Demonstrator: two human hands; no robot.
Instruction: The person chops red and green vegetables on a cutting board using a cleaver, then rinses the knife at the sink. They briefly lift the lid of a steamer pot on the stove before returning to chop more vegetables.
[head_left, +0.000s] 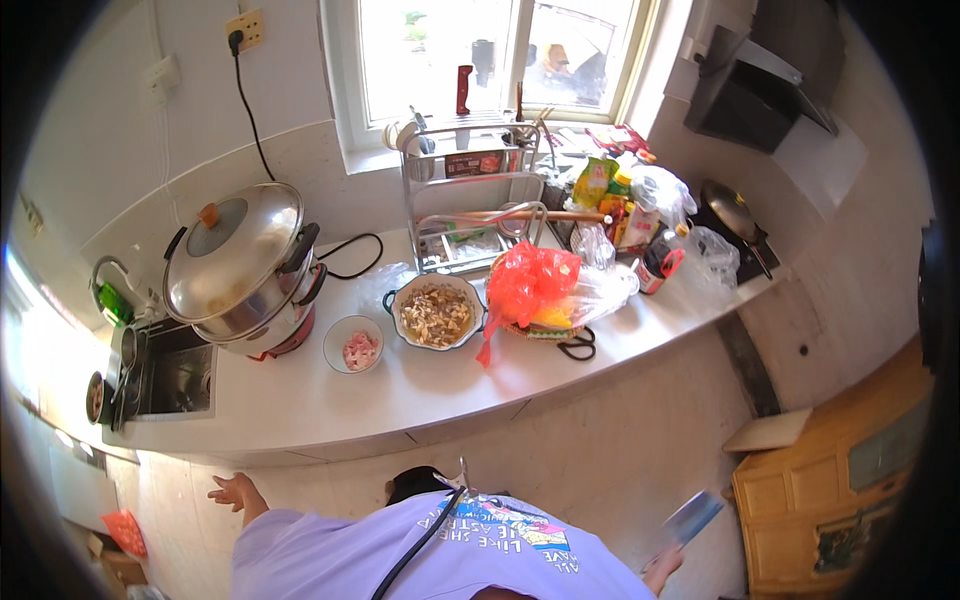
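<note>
My left hand (236, 491) hangs in front of the counter at the lower left, empty, with its fingers apart. At the lower right my right hand (665, 564) grips what looks like a kitchen cleaver (690, 519); its broad blade is blurred, points up and away from me, and looks bluish. Both hands are well short of the counter. On the white worktop (300, 409) before me stands a bowl of chopped pinkish meat (360, 350). To its right is a scalloped, two-handled dish (394, 328) of chopped pale-brown pieces in liquid.
A large lidded steel steamer pot (240, 262) stands beside the sink (178, 379). A red plastic bag (536, 277) covers part of a woven basket, with black-handled scissors (579, 345) at its edge. Behind are a metal rack (472, 178) and bottles. A wooden cabinet (795, 495) stands right.
</note>
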